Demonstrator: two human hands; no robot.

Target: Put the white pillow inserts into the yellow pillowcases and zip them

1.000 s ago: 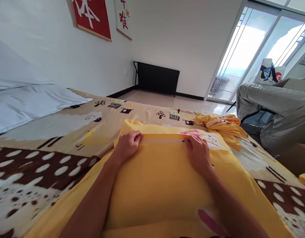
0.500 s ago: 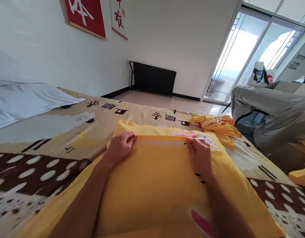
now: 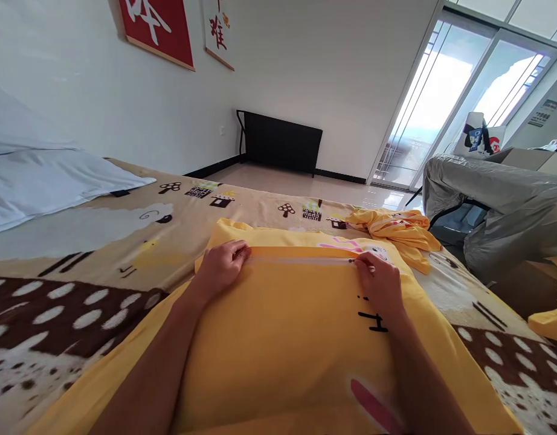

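Note:
A yellow fabric cover [image 3: 283, 338] with pink and black prints lies flat in front of me. A pale zipper [image 3: 301, 260] runs across its far part, below a raised fabric flap. My left hand [image 3: 224, 263] pinches the cloth at the zipper's left end. With fingers closed, my right hand [image 3: 379, 278] grips the small dark zipper pull [image 3: 351, 260] toward the right end. The fingertips of my right hand partly hide the pull.
A patterned beige and brown blanket [image 3: 260, 208] lies beneath. Crumpled yellow cloth [image 3: 396, 232] sits at the far right, a white pillow [image 3: 56, 181] at the left. Beyond the right edge stand a plastic-covered grey piece of furniture [image 3: 482, 181] and a cardboard box [image 3: 523, 284].
My right hand has moved a little to the right along the zipper with the pull, uncovering more black print. My left hand stays where it was.

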